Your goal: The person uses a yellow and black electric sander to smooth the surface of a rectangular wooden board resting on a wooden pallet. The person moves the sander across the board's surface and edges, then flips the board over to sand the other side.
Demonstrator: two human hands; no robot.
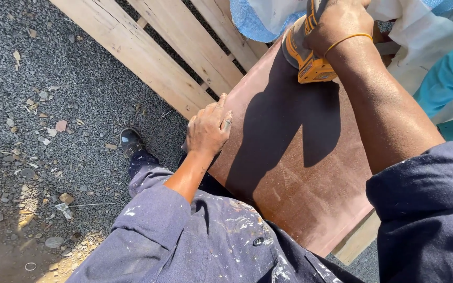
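The right hand [336,23] gripped a yellow sander [305,57] on the smooth brown board [294,157]. The left hand [208,131] lay flat, fingers loose, on its dusty edge.

Right hand [336,23] grips yellow-and-black power sander [306,58] on flat reddish-brown board [294,157], left hand [208,131] flat on board edge, pale wooden pallet [158,47] beneath, gravel ground [43,105].

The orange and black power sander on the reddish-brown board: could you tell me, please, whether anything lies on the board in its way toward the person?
Nothing visible does. The orange and black power sander, gripped by the right hand, sits at the far end of the reddish-brown board. The board's surface toward the person carries only shadow and pale dust. The left hand rests at the board's left edge, off to the side.
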